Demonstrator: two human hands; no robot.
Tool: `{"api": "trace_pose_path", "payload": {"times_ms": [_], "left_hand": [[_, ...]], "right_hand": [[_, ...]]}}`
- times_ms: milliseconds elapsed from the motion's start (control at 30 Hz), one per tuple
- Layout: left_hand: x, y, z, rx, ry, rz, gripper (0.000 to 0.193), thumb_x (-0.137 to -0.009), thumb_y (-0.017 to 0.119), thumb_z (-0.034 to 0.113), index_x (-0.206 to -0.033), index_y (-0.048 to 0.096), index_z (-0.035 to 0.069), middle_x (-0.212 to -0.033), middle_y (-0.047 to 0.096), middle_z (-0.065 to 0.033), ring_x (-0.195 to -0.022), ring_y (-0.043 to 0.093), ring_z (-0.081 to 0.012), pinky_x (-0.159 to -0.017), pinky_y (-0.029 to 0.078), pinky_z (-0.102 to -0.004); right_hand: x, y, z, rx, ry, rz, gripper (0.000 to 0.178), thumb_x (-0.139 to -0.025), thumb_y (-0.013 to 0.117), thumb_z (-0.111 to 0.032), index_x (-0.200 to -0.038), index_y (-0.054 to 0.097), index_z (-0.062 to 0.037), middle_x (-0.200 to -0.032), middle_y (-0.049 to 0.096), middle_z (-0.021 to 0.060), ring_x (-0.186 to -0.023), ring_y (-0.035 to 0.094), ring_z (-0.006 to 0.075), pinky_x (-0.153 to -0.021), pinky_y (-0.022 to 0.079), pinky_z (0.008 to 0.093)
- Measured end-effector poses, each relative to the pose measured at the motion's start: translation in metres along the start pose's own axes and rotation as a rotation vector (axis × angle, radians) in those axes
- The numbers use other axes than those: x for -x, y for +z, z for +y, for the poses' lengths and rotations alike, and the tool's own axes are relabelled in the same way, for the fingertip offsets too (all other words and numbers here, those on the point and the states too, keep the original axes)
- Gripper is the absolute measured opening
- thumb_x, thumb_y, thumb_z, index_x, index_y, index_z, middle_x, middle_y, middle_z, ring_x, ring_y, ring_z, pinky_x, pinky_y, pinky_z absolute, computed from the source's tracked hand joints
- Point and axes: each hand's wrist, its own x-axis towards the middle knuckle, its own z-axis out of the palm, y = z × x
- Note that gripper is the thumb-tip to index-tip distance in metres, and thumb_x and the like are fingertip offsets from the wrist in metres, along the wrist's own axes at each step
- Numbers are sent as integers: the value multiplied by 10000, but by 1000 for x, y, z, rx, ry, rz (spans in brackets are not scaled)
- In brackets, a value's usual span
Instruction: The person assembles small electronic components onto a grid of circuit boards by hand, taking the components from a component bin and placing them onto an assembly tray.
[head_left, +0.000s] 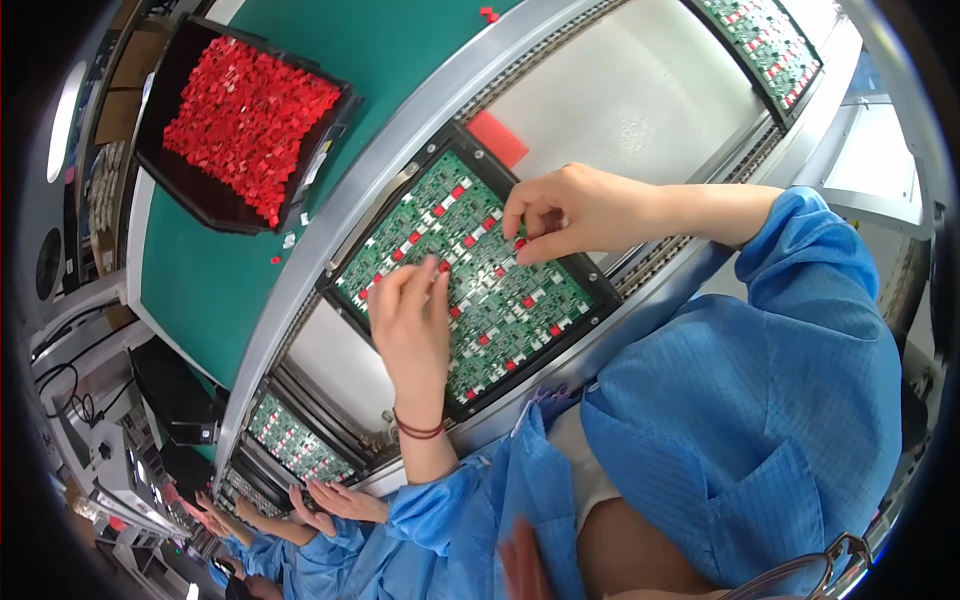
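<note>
A green circuit board panel (515,300) in a black frame lies under both my hands, with small red and white plastic parts standing in rows on it. My left hand (410,315) reaches over its left half, fingertips closed around a small red connector (443,267) at the board's surface. Whether that piece is seated in the board, I cannot tell. Above the right half, my right hand (575,210) pinches another red connector (520,243) between thumb and forefinger. The curled fingers partly hide it.
A black bin (205,215) heaped with red connectors stands on the green bench (200,290). The conveyor rail (390,165) runs past it. Other framed boards sit at the upper right (765,50) and lower left (295,435). Co-workers' hands (340,500) are at the lower left.
</note>
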Motion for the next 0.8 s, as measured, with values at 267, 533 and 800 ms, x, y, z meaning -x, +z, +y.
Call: {"api": "trace_pose_path", "payload": {"times_ms": [267, 533, 800], "left_hand": [[24, -6, 32, 974, -522, -397, 247, -849, 580, 20, -1095, 558, 5, -935, 653, -76, -773, 619, -105, -656, 484, -209], [25, 1, 29, 1233, -654, -488, 178, -835, 613, 22, -1007, 597, -18, -889, 657, -65, -812, 617, -96, -706, 489, -202], [25, -39, -10, 1082, -502, -178, 175, -853, 564, -1, -1026, 571, 18, -867, 632, -45, -718, 560, -65, -626, 447, -192]], "right_hand": [[4, 33, 13, 133, -472, 39, 211, -765, 698, -141, -887, 563, -35, -719, 591, 60, -628, 581, 200, -573, 470, 303], [-2, 40, 19, 407, -874, 135, 215, -785, 670, -141, -901, 550, -6, -680, 515, 83, -615, 511, 242, -574, 428, 329], [6, 15, -20, 62, -87, 257, 124, -699, 704, -12, -755, 594, -25, -717, 565, 42, -649, 519, 126, -659, 438, 282]]}}
